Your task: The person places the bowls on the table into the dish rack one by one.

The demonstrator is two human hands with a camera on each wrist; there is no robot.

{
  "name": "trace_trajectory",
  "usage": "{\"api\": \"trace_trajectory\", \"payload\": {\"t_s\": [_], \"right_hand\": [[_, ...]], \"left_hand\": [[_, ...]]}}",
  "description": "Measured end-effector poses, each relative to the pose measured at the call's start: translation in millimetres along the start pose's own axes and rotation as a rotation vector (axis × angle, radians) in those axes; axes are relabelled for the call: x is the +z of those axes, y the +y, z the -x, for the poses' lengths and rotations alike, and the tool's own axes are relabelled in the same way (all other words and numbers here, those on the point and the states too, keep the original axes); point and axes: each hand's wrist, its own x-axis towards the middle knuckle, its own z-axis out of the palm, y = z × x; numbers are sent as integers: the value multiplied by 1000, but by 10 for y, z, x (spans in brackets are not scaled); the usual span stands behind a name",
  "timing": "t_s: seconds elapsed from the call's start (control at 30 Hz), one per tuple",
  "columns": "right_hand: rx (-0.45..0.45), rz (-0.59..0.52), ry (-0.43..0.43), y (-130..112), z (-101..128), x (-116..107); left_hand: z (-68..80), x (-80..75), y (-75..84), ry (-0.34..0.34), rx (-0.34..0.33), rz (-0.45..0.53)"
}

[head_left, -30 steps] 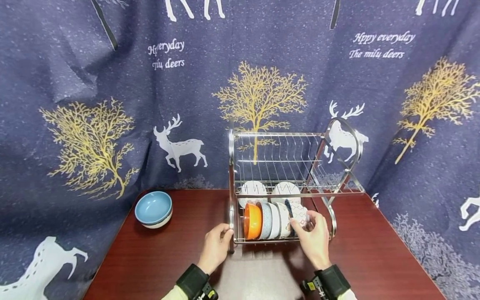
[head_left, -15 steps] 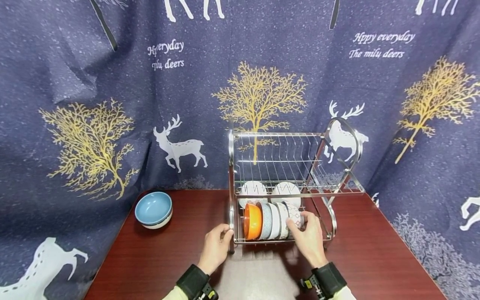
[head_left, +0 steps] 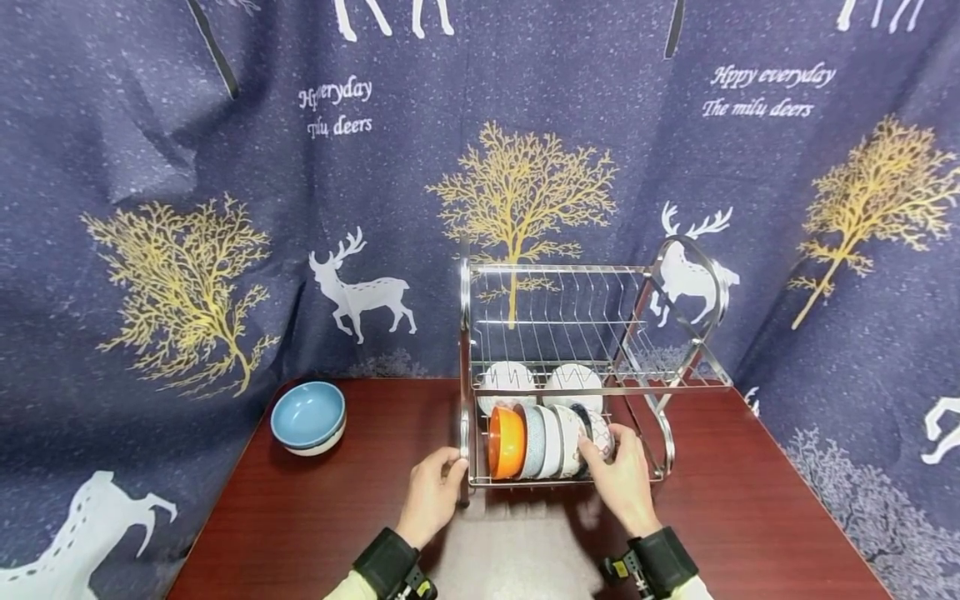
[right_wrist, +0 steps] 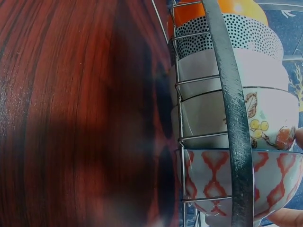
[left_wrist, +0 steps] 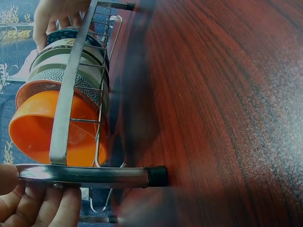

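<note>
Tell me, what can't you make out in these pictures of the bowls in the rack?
- Right hand: its fingertips hide behind the patterned bowl in the head view.
- Two white dishes: rack rails cross them.
- Left hand: cut off by the left wrist frame's edge.

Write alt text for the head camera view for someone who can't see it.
A right hand holds a patterned bowl at the end of a row of bowls standing on edge in a dish rack, while the left hand grips the rack's front post. A blue bowl sits apart on the table.
</note>
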Motion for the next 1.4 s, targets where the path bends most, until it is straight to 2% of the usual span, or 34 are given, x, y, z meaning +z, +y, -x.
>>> {"api": "trace_trajectory", "payload": {"t_s": [0.3, 0.47, 0.6, 0.8, 1.0, 1.4], "right_hand": [[-10, 3, 17, -6, -2, 6], [-40, -16, 67, -2, -7, 16], [-111, -71, 133, -35, 1, 49], [-295, -122, 191, -195, 29, 141], [-450, -127, 165, -358, 45, 256], [-533, -177, 70, -585, 144, 478]], "left_hand": [[-2, 4, -8, 1, 4, 4], [0, 9, -10, -4, -18, 4], [12, 5, 3, -9, -40, 16], [17, 3, 16, -7, -37, 23], [18, -5, 21, -31, -60, 34], [46, -6, 22, -51, -91, 44]]}}
